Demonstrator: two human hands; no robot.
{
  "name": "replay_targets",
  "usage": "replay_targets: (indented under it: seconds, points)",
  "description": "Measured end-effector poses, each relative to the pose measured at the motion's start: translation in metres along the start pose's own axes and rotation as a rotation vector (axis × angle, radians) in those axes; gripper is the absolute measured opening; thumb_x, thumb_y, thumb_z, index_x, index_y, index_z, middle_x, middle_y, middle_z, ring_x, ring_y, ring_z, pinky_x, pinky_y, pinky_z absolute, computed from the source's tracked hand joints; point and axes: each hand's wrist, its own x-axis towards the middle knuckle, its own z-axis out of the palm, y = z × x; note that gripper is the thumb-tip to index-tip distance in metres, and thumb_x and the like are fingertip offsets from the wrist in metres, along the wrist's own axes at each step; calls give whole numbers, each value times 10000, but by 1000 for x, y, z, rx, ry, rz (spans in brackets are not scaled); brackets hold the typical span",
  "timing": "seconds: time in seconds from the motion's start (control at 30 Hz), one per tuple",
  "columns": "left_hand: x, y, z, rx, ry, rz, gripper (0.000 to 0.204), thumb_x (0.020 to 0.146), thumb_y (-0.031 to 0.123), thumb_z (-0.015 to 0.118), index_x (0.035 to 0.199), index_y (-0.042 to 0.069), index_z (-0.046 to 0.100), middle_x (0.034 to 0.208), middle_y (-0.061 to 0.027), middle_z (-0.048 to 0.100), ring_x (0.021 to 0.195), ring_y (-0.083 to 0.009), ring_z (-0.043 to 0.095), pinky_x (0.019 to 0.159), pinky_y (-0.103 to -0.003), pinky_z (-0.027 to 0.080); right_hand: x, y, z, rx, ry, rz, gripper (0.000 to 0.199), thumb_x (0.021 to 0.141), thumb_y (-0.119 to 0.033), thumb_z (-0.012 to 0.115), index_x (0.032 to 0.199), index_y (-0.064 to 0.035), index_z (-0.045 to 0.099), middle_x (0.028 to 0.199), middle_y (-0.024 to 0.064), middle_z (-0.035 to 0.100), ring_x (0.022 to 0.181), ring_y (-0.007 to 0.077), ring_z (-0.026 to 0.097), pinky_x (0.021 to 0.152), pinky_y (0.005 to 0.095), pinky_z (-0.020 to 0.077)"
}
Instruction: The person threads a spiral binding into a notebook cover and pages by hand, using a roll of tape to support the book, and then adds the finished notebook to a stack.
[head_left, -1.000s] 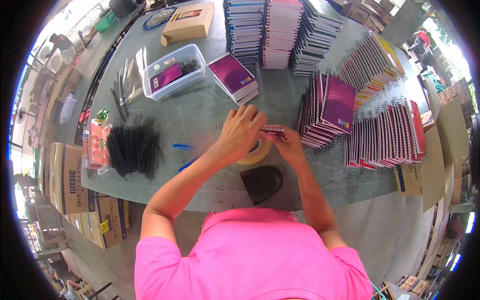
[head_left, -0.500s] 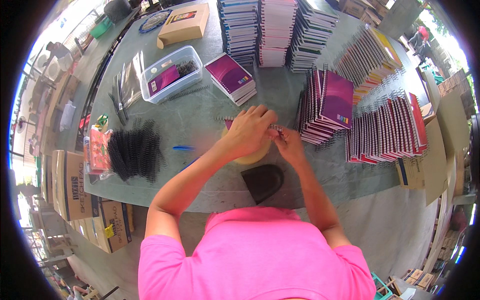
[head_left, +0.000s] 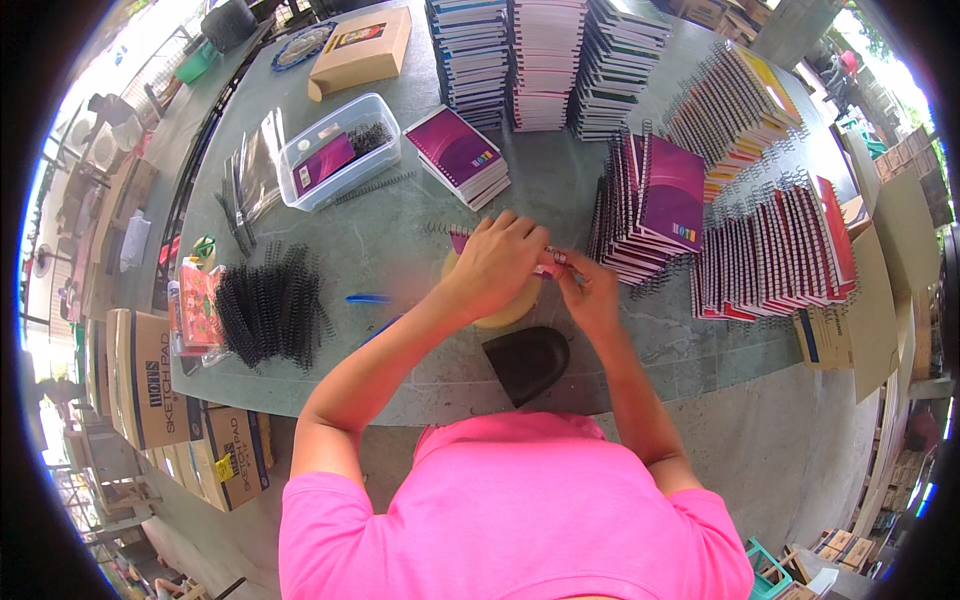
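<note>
My left hand (head_left: 497, 262) is closed over a small purple-covered notebook (head_left: 460, 240), hiding most of it. A dark spiral binding coil (head_left: 436, 229) runs along the notebook's edge and sticks out past its left end. At the other end, my right hand (head_left: 588, 292) pinches the coil between thumb and fingers; its exact hold is partly hidden. Beneath the hands shows a round yellowish pad (head_left: 508, 313). Closer to me lies a black, round-ended flat object (head_left: 527, 364). A blue pen-like thing (head_left: 368, 298) rests left of my left forearm.
Loose black coils (head_left: 270, 305) are heaped at left. Beyond stand a clear plastic box (head_left: 374, 172) and a stack of purple notebooks (head_left: 455, 150). Bound purple notebooks (head_left: 672, 195) and red ones (head_left: 775, 250) are piled at right. Tall notebook stacks (head_left: 545, 70) line the back.
Both hands stay at the notebook. My right hand has shifted slightly, its fingers turned a little at the coil's right end. The view has moved slightly.
</note>
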Motion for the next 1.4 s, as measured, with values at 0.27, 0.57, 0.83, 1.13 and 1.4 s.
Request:
replay_targets:
  seconds: [0.27,0.57,0.83,1.13,1.4]
  points:
    - [-1,-12,5,-124,-34,35,206,732,69,617,929,53,557,903,-110,575,871,-311,531,741,-397,425,2,12,1,-38,-5,13,149,785,-105,668,905,-19,651,755,149,657,679,258,667,579,307,495]
    - [3,-6,20,-234,-14,116,164,722,91,597,876,41,573,831,-99,586,813,-308,543,697,-420,433,-1,16,0,-86,6,-1,161,767,-85,659,892,15,647,782,171,655,718,265,667,600,310,503]
    - [2,2,7,-228,-114,9,266,665,80,678,920,92,604,924,-91,584,925,-309,529,752,-376,447,-6,3,7,11,-4,-4,162,793,-67,638,930,19,637,856,144,660,761,207,655,652,275,490]
    - [13,8,-57,-1101,274,-231,349,824,155,658,1127,10,561,1096,-37,576,994,-132,542,842,-272,436,26,-73,-66,185,165,-16,212,883,-114,601,1039,30,589,875,42,630,802,99,568,716,220,447]
    - [104,53,-46,-124,675,352,364,816,-26,528,1176,17,567,1164,-156,589,1083,-260,566,937,-358,432,61,-21,-135,-458,101,76,499,951,-313,444,1320,22,402,1324,204,460,1250,288,428,1034,361,318]
